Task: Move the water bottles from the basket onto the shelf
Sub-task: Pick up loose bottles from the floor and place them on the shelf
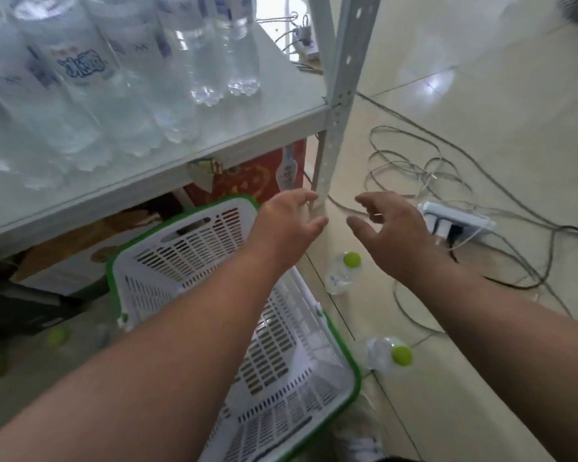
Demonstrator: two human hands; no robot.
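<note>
1. Left hand and right hand reach out over the floor, fingers spread and holding nothing.
2. The basket lies tipped below the shelf, seemingly without bottles inside.
3. Many bottles stand on the shelf.
4. Two green-capped bottles stand on the floor beside the basket.

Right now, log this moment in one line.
left hand open | right hand open | basket empty | bottles on shelf

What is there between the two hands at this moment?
In the head view, the foot of the shelf post stands between the left hand and the right hand, close to the left fingers. Otherwise only bare floor; both hands are empty.
</note>
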